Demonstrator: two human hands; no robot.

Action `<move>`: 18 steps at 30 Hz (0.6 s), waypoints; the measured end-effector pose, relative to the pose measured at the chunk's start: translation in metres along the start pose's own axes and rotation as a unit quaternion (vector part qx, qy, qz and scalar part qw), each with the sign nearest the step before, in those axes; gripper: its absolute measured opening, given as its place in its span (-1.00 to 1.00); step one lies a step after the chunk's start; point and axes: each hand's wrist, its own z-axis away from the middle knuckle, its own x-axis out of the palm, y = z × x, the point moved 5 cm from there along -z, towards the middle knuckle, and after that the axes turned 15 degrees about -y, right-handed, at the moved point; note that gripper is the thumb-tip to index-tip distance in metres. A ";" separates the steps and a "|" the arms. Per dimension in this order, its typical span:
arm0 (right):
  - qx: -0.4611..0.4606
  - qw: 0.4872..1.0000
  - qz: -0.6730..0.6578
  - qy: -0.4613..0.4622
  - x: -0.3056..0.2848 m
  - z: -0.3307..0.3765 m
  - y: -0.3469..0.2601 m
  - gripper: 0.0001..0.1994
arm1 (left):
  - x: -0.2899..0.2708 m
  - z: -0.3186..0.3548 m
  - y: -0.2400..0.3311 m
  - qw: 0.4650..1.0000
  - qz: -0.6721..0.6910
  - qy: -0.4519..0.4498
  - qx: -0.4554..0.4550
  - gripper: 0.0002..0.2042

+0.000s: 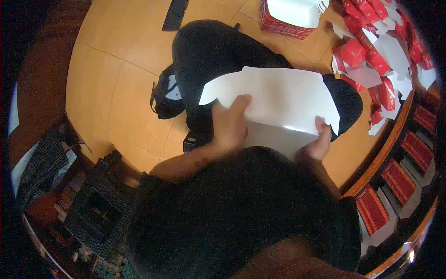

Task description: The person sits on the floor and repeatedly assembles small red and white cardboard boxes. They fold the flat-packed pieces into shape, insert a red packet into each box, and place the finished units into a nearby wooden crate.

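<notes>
A white cardboard box blank [283, 95] with cut, angled ends is held over my lap, its plain white face up and a crease across its near part. My left hand [230, 121] grips it near the left end, the thumb lying on the white face and the fingers hidden beneath. At the near right corner my right hand [319, 142] pinches the card, its thumb on top. The blank's underside is out of sight.
A red and white open paper tray [290, 21] stands on the tiled floor [125, 69] ahead. Piled at the far right are folded red boxes [371, 51]. Stacks of red and white blanks [397, 179] line the right side. A black basket [100, 207] sits at the left.
</notes>
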 end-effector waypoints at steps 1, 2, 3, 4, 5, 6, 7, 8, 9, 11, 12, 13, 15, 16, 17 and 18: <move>0.003 1.000 0.000 0.021 0.000 0.000 0.001 -0.62 | 0.000 -0.001 -0.001 0.999 0.030 0.010 -0.034 -0.71; 0.007 0.999 0.001 0.041 0.001 -0.001 0.000 -0.62 | 0.001 -0.002 -0.002 0.999 0.015 -0.006 -0.032 -0.69; 0.031 0.999 -0.019 0.018 0.009 -0.001 -0.005 -0.61 | 0.002 -0.004 -0.002 0.999 0.000 -0.022 -0.028 -0.68; 0.054 0.998 -0.039 -0.005 0.020 -0.001 -0.015 -0.60 | 0.003 -0.008 -0.003 0.998 0.026 -0.041 -0.042 -0.66; 0.073 0.995 -0.058 -0.025 0.027 -0.002 -0.021 -0.58 | 0.005 -0.014 -0.001 0.995 0.054 -0.062 -0.057 -0.64; 0.067 0.992 -0.012 -0.110 0.011 -0.017 -0.027 -0.54 | 0.008 -0.024 0.008 0.985 0.123 -0.081 -0.087 -0.62; 0.055 0.985 0.050 -0.154 -0.003 -0.032 -0.025 -0.56 | 0.012 -0.033 0.016 0.969 0.191 -0.101 -0.118 -0.60; 0.038 0.974 0.111 -0.193 -0.004 -0.046 -0.031 -0.58 | 0.016 -0.043 0.029 0.969 0.192 -0.119 -0.103 -0.60; 0.068 0.961 0.181 -0.197 -0.002 -0.060 -0.039 -0.58 | 0.022 -0.054 0.041 0.968 0.191 -0.140 -0.084 -0.60; 0.126 0.919 0.319 -0.195 0.004 -0.087 -0.058 -0.59 | 0.028 -0.079 0.053 0.973 0.123 -0.182 -0.075 -0.62; 0.089 0.909 0.359 -0.192 0.004 -0.105 -0.073 -0.59 | 0.031 -0.094 0.059 0.974 0.113 -0.192 -0.047 -0.58; 0.052 0.896 0.398 -0.187 0.000 -0.125 -0.083 -0.60 | 0.035 -0.108 0.066 0.974 0.104 -0.202 -0.019 -0.53; 0.007 0.850 0.506 -0.146 -0.012 -0.175 -0.110 -0.60 | 0.026 -0.175 0.050 0.962 0.078 -0.251 0.075 -0.47; 0.005 0.880 0.461 -0.113 -0.019 -0.195 -0.124 -0.58 | 0.026 -0.199 0.060 0.951 -0.041 -0.270 0.143 -0.47; -0.015 0.915 0.391 -0.101 -0.030 -0.213 -0.136 -0.58 | 0.033 -0.219 0.073 0.922 -0.157 -0.286 0.211 -0.47; -0.031 0.941 0.323 -0.099 -0.032 -0.227 -0.147 -0.57 | 0.032 -0.236 0.080 0.880 -0.267 -0.282 0.275 -0.48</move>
